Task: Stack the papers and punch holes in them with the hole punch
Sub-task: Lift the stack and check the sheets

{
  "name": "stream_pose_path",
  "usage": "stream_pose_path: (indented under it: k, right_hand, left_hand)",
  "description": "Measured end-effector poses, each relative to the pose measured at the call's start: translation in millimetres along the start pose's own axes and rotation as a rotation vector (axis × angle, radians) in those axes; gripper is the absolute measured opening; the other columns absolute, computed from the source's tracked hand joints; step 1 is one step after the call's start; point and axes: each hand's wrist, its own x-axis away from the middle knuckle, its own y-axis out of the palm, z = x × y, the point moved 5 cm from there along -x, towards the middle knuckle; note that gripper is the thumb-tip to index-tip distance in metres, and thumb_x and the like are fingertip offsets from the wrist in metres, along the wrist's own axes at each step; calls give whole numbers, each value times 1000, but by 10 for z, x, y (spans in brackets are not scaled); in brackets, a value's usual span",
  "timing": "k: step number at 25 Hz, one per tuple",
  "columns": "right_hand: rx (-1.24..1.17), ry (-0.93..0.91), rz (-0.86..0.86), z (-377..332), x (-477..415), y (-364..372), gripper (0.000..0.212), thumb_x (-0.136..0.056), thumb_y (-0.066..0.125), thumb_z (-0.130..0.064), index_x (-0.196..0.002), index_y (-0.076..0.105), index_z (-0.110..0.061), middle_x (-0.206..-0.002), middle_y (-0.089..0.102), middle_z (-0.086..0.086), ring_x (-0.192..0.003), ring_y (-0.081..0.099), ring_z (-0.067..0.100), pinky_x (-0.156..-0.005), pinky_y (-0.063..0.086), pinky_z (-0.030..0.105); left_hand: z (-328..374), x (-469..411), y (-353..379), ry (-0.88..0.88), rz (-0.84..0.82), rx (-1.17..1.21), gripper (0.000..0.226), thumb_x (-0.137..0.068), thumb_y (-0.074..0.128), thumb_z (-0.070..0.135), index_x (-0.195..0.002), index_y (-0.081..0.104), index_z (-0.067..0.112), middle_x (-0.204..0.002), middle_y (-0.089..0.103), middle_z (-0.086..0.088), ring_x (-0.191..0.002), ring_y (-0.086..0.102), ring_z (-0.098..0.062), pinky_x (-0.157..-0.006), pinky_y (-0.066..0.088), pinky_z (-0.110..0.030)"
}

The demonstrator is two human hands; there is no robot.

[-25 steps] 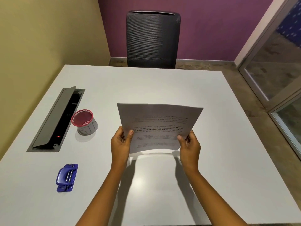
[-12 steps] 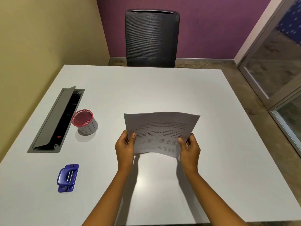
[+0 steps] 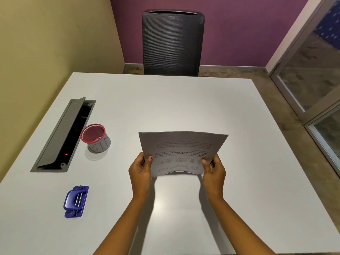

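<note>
Starting with the big stuff: a white table [image 3: 184, 107] fills most of the view, with a dark mesh chair [image 3: 173, 43] pushed up to its far side. Set into the table on the left is a grey cable box [image 3: 60, 137] with its lid flipped up and a little red light inside.

Next, the papers [image 3: 182, 153] — held upright over the middle of the table, the bottom edge bowed and seemingly just off the surface. The left hand [image 3: 140, 170] pinches the lower left side and the right hand [image 3: 214, 170] the lower right, fingers closed on the sheets with thumbs in front. Looks to me like the squaring-up step, tapping the edges so the stack lines up.

Beside the cable box stands a red-rimmed mesh cup [image 3: 95, 138] with a pale band carrying big letters, maybe "BIT", but I can't read them for sure.

Smallest is the blue hole punch [image 3: 75, 201], near the left front of the table, well apart from both hands — untouched, so no holes yet. I'd guess the next move means laying the stack flat, reaching left for the punch and feeding one edge into its slot.

Print shows through the paper but it's reversed and too blurry to read.
</note>
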Motion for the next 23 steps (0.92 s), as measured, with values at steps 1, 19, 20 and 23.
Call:
stream_pose_path:
  k: [1, 19, 20, 23]
  right_hand:
    - [-3, 1, 8, 10, -2, -2, 24, -91, 56, -2, -97, 59, -25, -94, 66, -16, -83, 60, -6, -77, 48, 13]
    - [-217, 430, -124, 329, 259, -15, 45, -83, 69, -29, -124, 52, -22, -117, 67, 0, -106, 65, 17, -80, 54, 22]
    - [-329, 454, -187, 301, 299, 58, 47, -83, 69, -30, -126, 53, -23, -117, 69, 0, -106, 65, 15, -79, 54, 20]
    - [-436, 404, -185, 195, 306, 123, 37, -89, 62, -19, -124, 54, -24, -111, 72, -1, -101, 68, 12, -77, 55, 20]
  left_hand:
    - [-5, 2, 0, -2, 2, -3, 39, -95, 55, 7, -90, 65, 44, -88, 72, 25, -81, 62, 7, -73, 49, -11]
    - [8, -122, -114, -166, 371, 144, 12, -94, 57, 4, -100, 66, 10, -99, 70, -2, -87, 65, -13, -90, 51, -28]
    - [-14, -120, -87, -187, 364, 181, 12, -94, 57, 5, -100, 66, 11, -100, 70, -3, -88, 65, -14, -92, 51, -30]
    - [-127, -58, 51, -286, 237, 311, 17, -96, 55, 9, -99, 67, 21, -102, 72, 4, -92, 68, -14, -86, 54, -30]
